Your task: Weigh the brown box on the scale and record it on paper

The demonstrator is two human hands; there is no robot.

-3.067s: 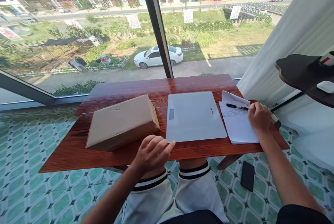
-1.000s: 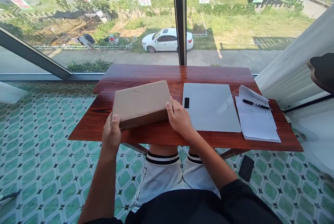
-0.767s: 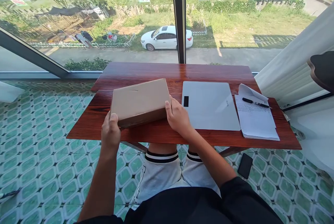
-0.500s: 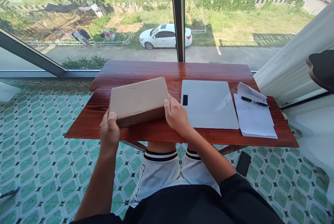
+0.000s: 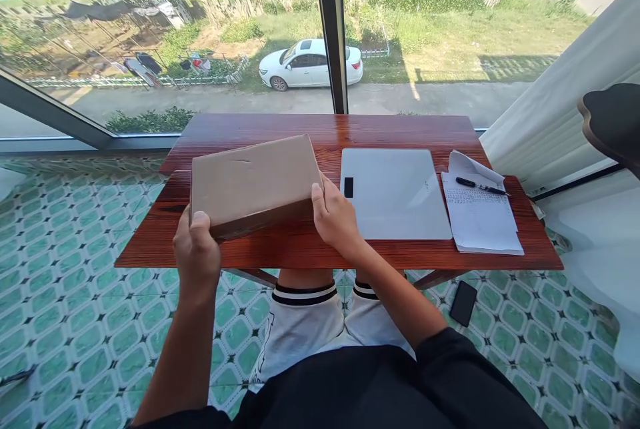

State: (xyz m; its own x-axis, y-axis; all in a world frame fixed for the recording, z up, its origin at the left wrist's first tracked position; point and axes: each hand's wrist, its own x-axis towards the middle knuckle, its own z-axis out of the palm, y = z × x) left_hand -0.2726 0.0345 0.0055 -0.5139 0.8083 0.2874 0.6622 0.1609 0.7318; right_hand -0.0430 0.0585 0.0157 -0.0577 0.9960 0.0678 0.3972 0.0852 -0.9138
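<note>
A closed brown cardboard box (image 5: 255, 179) is held between my two hands over the left half of the wooden table (image 5: 390, 257). It is slightly turned, its right end farther from me. My left hand (image 5: 198, 252) grips the near left corner, thumb on top. Around the right end, my right hand (image 5: 336, 214) has its thumb at the front edge; its other fingers are partly hidden behind the box. To the right of that hand lies a flat light-grey panel (image 5: 395, 195) with a small black rectangle at its left edge, perhaps a scale.
Written-on paper sheets (image 5: 483, 219) with a black pen (image 5: 480, 185) lie at the table's right side. A dark phone (image 5: 463, 303) rests on the green tiled floor. White curtains (image 5: 560, 89) and a dark scalloped object (image 5: 613, 122) stand at the right; a window is ahead.
The box has shifted left and appears slightly raised, carried by both hands. The whole view has also moved a little.
</note>
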